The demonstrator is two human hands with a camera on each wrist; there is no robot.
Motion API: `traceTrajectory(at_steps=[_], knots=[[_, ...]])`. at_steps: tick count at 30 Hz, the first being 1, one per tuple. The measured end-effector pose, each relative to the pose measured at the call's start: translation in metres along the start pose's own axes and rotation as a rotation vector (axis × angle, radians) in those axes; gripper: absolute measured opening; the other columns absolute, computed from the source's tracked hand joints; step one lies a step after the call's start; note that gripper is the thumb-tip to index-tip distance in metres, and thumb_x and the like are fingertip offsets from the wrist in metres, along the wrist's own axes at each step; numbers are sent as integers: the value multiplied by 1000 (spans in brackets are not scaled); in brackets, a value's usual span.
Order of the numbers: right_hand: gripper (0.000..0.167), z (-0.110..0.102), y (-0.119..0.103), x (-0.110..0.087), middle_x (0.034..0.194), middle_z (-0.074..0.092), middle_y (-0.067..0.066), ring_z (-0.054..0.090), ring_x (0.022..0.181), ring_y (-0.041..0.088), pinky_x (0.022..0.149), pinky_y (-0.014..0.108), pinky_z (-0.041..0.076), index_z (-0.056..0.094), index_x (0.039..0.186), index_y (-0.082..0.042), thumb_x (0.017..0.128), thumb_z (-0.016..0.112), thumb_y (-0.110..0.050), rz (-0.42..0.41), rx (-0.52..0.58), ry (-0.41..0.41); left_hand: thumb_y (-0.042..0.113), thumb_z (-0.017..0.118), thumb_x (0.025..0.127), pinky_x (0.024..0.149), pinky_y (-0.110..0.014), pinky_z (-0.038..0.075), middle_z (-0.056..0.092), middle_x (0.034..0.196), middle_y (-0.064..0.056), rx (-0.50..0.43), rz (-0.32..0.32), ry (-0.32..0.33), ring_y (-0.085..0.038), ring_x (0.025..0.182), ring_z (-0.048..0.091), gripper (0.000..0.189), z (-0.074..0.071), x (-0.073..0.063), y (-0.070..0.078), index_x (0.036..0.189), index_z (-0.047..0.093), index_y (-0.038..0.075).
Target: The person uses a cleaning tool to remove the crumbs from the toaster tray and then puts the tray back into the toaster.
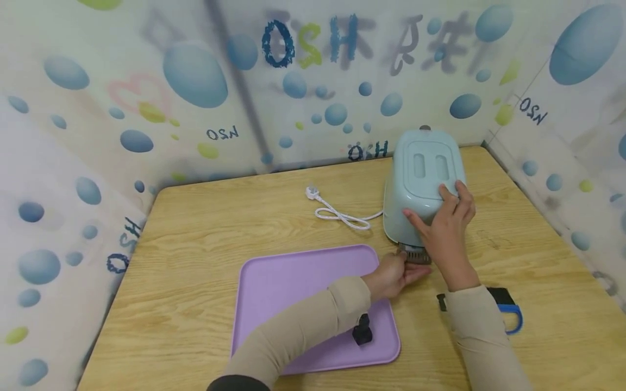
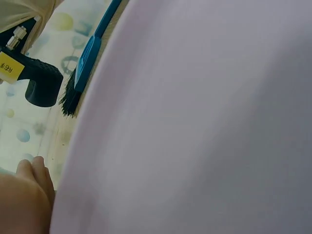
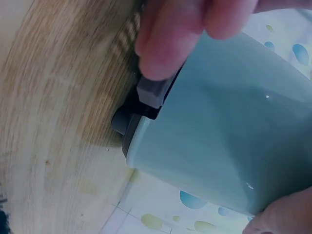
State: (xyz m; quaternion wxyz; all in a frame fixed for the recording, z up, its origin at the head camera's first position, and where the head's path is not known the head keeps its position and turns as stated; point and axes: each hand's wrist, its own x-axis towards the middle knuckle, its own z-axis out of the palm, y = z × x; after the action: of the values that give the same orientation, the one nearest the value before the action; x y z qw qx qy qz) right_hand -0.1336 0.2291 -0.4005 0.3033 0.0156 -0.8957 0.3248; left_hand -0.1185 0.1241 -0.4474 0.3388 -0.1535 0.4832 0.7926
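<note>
A light-blue toaster (image 1: 425, 174) stands at the back right of the table, with two slot shapes on its top. A dark grey slatted crumb tray (image 1: 415, 255) sticks out at the bottom of its near end. My left hand (image 1: 393, 274) pinches this tray, thumb at its side and fingers stretched beneath. In the right wrist view, fingertips (image 3: 163, 58) touch the grey piece beside the toaster wall. My right hand (image 1: 447, 233) rests on the toaster, thumb against the near end and spread fingers on the top edge. How far the crumb tray reaches inside is hidden.
A purple tray (image 1: 293, 277) lies under my left forearm. A brush with a blue handle (image 1: 512, 317) is partly covered by my right forearm. The toaster's white cord and plug (image 1: 312, 193) lie to its left. Patterned walls (image 1: 313, 108) border the table.
</note>
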Motion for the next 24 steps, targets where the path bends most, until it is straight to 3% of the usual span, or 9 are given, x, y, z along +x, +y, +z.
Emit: traceTrajectory(at_steps=[7, 17, 24], knots=[[99, -2, -2, 0, 149, 4, 27, 2, 136, 48, 113, 60, 10, 24, 140, 9, 80, 49, -67, 38, 0, -29, 13, 31, 106, 94, -36, 53, 61, 116, -33, 37, 0, -1, -36, 111, 64, 28, -1, -4, -3, 117, 51, -3], [97, -2, -2, -1, 149, 4, 26, 3, 136, 48, 113, 60, 11, 25, 140, 8, 80, 51, -64, 39, 0, -29, 12, 30, 105, 91, -37, 55, 62, 111, -35, 41, 34, 25, -39, 107, 64, 28, -1, -7, -14, 112, 52, -5], [98, -2, -1, 0, 149, 4, 26, 2, 136, 48, 114, 60, 10, 24, 140, 8, 80, 50, -66, 36, -5, -23, 12, 31, 105, 89, -34, 56, 66, 98, -30, 49, 10, 55, -39, 106, 65, 27, 0, -12, -16, 108, 52, -5]])
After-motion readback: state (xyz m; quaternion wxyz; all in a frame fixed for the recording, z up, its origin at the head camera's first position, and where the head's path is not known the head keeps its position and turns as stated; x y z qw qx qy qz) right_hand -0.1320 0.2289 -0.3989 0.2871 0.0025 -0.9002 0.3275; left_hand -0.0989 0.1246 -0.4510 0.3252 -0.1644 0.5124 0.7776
